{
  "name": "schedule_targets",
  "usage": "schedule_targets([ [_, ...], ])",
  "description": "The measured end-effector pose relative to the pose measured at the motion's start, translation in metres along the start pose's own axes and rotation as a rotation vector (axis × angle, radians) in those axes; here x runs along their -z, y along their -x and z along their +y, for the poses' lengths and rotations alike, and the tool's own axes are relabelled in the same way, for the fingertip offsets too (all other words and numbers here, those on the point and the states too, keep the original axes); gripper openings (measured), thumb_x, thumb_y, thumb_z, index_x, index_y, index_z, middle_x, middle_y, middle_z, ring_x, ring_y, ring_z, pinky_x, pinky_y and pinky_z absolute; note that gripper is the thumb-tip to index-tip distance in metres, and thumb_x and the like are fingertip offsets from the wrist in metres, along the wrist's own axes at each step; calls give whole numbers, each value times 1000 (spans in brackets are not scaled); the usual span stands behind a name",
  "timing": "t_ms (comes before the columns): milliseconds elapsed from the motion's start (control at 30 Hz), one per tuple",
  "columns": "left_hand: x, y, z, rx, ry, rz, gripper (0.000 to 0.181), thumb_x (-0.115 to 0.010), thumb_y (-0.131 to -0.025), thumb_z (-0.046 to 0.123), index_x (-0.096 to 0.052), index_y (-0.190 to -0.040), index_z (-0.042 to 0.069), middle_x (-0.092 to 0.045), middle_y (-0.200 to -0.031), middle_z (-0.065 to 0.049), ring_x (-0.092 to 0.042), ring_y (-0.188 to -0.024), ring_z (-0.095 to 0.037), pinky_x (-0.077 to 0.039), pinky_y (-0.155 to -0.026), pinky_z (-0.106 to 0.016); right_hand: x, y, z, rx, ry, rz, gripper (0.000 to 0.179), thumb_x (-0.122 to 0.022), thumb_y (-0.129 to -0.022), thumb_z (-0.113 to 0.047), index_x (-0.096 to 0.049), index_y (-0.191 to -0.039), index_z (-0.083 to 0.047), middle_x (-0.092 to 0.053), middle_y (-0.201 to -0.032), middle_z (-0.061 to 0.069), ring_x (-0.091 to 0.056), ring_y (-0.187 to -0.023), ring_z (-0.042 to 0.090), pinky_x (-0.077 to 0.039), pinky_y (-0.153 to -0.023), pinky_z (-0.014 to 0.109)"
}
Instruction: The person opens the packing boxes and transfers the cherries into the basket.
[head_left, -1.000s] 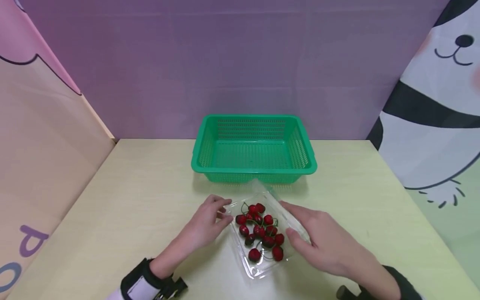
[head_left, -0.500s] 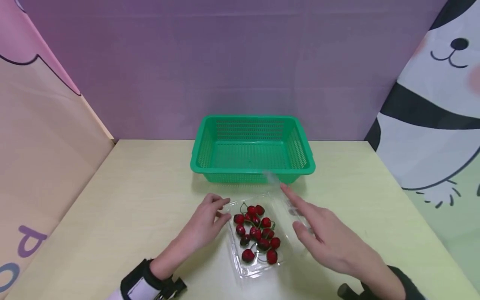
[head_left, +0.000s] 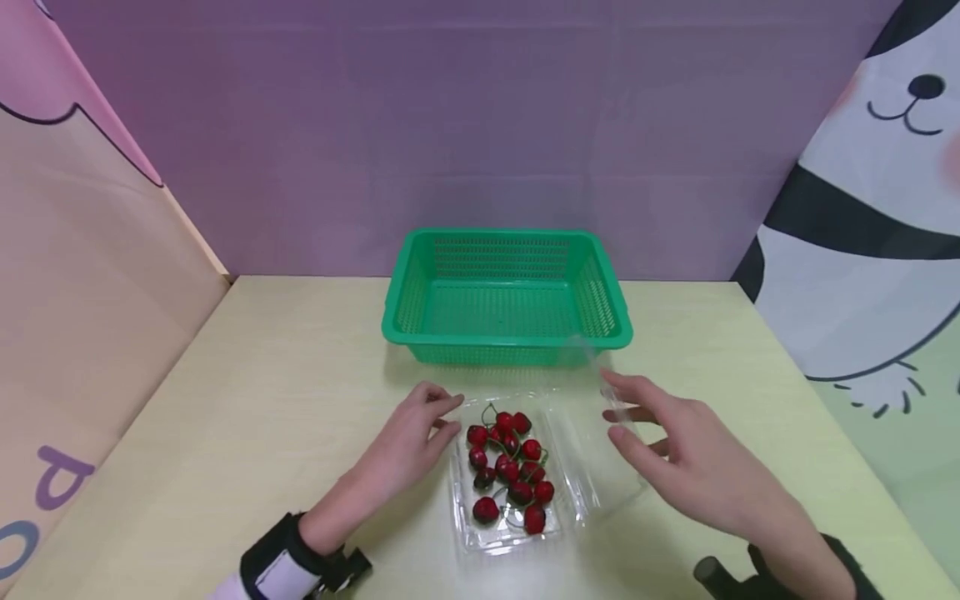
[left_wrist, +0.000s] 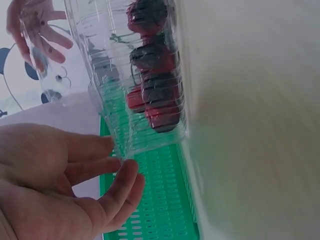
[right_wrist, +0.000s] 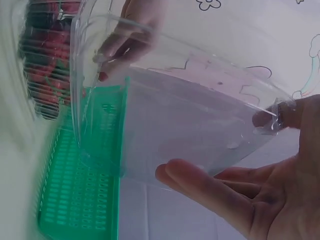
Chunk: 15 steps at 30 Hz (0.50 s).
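Clear plastic clamshell (head_left: pixel 495 545) of cherries (head_left: pixel 507 469): left hand (head_left: pixel 411 435) pinches its edge; right hand (head_left: pixel 684 454), fingers loosely parted, touches its raised lid (right_wrist: pixel 175 112); green basket (head_left: pixel 506 341) beyond both hands.

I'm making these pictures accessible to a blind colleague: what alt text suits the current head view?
A person's left hand holds the edge of a clear, rectangular plastic box of dark red cherries while the right hand touches its raised, transparent plastic lid. Behind it, a rectangular green plastic basket stands on a pale tabletop.
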<state>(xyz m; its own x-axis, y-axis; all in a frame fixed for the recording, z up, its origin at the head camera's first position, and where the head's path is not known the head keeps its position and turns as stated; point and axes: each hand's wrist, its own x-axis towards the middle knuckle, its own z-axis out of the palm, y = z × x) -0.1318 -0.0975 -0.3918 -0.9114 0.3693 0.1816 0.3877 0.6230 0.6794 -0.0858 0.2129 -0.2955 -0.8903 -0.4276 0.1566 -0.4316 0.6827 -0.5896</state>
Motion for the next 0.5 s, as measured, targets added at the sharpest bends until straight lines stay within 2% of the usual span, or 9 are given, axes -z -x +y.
schedule_targets([
  [133, 4, 1, 1, 16, -26, -46, 47, -70, -92, 10, -55, -133, -7, -50, -119, -11, -61, -98, -20, -51, -82, -26, 5, -2, 2, -10, 7, 54, 34, -60, -100, -23, -57, -133, -14, -61, -124, -3, -67, -102, 17, -53, -66, 20],
  [267, 8, 0, 1, 10, -70, -78, 53, -71, -90, 12, -53, -136, -6, -49, -123, -9, -57, -100, -17, -49, -81, -22, 10, -3, 7, -17, 64, 97, 27, -64, -98, -21, -63, -123, -13, -65, -113, -4, -68, -95, 16, -52, -62, 19],
  [500, 10, -3, 0, 17, -100, -102, 53, -72, -90, 9, -53, -137, -4, -48, -125, -10, -54, -100, -15, -48, -80, -19, 16, -2, 21, 16, 163, 178, 21, -73, -89, -13, -68, -110, -13, -66, -98, -9, -65, -76, 2, -50, -54, 19],
])
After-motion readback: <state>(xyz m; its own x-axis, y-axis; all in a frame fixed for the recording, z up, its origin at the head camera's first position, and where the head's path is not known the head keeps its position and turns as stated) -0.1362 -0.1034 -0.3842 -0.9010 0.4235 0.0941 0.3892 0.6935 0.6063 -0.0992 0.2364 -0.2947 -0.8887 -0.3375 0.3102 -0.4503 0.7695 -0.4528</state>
